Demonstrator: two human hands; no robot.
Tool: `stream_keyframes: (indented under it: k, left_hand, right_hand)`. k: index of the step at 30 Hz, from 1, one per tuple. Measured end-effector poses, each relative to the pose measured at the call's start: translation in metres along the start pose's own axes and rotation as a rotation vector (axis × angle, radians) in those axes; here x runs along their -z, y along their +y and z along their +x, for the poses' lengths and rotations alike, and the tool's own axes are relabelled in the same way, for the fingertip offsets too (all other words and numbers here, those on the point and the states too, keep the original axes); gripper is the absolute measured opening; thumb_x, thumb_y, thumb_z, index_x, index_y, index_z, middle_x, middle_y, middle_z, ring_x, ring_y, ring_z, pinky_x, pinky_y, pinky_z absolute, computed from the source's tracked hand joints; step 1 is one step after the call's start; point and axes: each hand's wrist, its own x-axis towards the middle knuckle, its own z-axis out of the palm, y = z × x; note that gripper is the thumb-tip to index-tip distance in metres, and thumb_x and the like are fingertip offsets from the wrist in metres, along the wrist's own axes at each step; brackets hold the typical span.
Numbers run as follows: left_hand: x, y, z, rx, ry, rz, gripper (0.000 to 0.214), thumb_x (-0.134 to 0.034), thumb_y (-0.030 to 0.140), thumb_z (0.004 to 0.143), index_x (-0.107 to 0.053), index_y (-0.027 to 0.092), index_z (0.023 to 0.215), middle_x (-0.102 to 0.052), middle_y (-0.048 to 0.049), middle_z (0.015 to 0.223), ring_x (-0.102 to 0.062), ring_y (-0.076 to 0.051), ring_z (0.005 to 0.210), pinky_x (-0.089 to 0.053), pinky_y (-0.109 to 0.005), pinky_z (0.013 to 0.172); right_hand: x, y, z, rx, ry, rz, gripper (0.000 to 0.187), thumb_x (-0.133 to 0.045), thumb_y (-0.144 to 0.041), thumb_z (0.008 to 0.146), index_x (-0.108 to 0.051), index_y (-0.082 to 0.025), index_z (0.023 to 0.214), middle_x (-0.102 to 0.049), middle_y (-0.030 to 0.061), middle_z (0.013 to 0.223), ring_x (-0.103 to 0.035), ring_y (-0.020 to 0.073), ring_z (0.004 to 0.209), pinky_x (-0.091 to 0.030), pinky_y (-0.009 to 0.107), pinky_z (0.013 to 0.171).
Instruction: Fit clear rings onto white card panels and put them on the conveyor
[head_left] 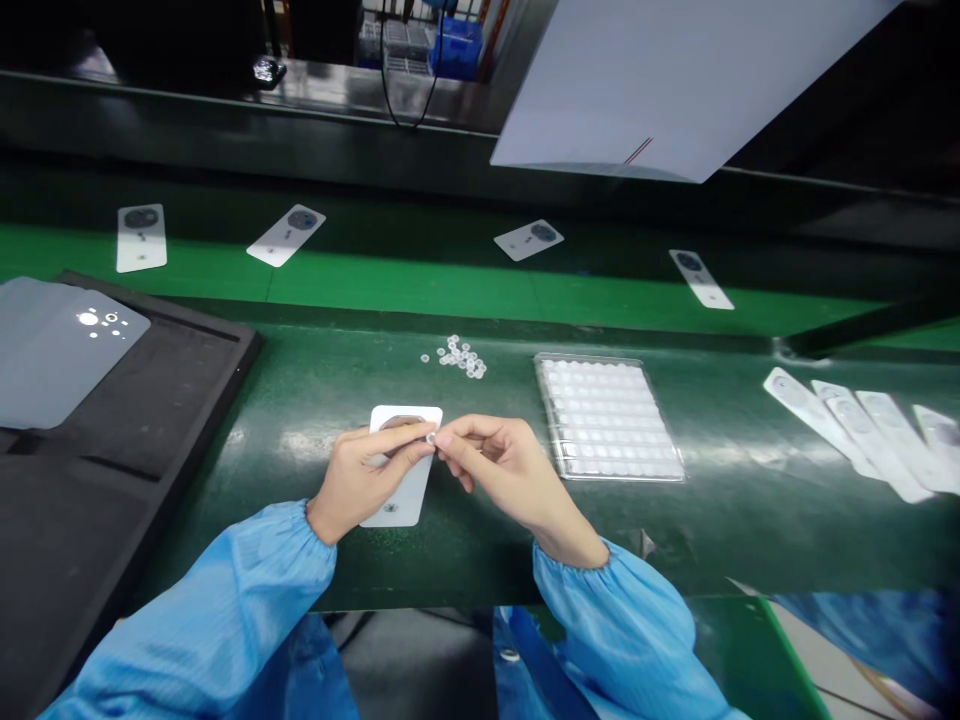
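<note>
A small clear ring-shaped piece [430, 438] is pinched between my two hands. My left hand [367, 470] closes on it with thumb and forefinger, and my right hand [499, 465] meets it from the other side with its fingertips. Below them a white phone back panel [409, 495] lies on the green bench, its large round camera area partly hidden by my left fingers. Several loose clear rings [463, 357] are heaped just beyond the panel. To the right of my right hand is a clear plastic tray [679, 465] with rows of white round pieces.
Several white panels [881, 435] overlap at the right. Others, such as a white panel [289, 236], lie spaced along a green strip [405, 285] at the back. A black tray [187, 400] with a grey sheet [60, 350] stands left. A white board [637, 90] hangs overhead.
</note>
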Motion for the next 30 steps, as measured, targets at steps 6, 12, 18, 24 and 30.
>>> stream_keyframes:
  k: [6,12,18,24,30]
  left_hand:
    - [0.000,0.004,-0.002,0.146,0.052,0.006,0.062,-0.074,0.026,0.086,-0.056,0.024,0.145,-0.075,-0.0068,0.115,-0.073,-0.020,0.087,-0.058,-0.031,0.083]
    - [-0.001,0.006,-0.001,0.217,0.073,-0.116,0.080,-0.078,0.027,0.082,-0.044,0.021,0.154,-0.073,-0.0103,0.115,-0.071,-0.027,0.103,-0.058,-0.037,0.092]
    - [-0.002,0.006,-0.002,0.222,0.061,-0.137,0.085,-0.077,0.029,0.084,-0.038,0.022,0.158,-0.070,-0.0119,0.125,-0.071,-0.026,0.108,-0.057,-0.036,0.096]
    - [-0.003,-0.001,-0.004,0.136,0.012,-0.095,0.096,-0.072,0.025,0.089,-0.014,0.023,0.166,-0.076,-0.0063,0.108,-0.072,-0.019,0.086,-0.058,-0.032,0.086]
    - [0.000,-0.003,-0.007,0.124,-0.016,-0.216,0.101,-0.068,0.024,0.093,0.001,0.020,0.166,-0.077,-0.0089,0.111,-0.068,-0.014,0.074,-0.057,-0.025,0.073]
  right_hand:
    - [-0.011,0.007,-0.003,0.154,0.189,-0.250,0.032,-0.069,-0.047,0.092,-0.077,-0.018,0.084,-0.075,0.0071,0.078,-0.063,0.0169,0.063,-0.049,0.027,0.053]
    - [-0.018,0.015,-0.002,0.182,0.231,-0.330,0.026,-0.066,-0.041,0.095,-0.077,-0.019,0.085,-0.076,0.0056,0.081,-0.060,0.0147,0.058,-0.048,0.027,0.053]
    - [-0.021,0.015,0.000,0.188,0.241,-0.348,0.025,-0.066,-0.040,0.095,-0.077,-0.019,0.087,-0.077,0.0054,0.082,-0.060,0.0139,0.058,-0.047,0.026,0.054]
    - [-0.023,0.013,0.000,0.208,0.259,-0.372,0.024,-0.066,-0.037,0.094,-0.077,-0.018,0.085,-0.076,0.0041,0.079,-0.059,0.0124,0.056,-0.045,0.024,0.052]
    - [-0.018,0.010,0.005,0.184,0.251,-0.347,0.027,-0.073,-0.041,0.089,-0.074,-0.018,0.075,-0.072,0.0030,0.069,-0.060,0.0129,0.057,-0.044,0.023,0.049]
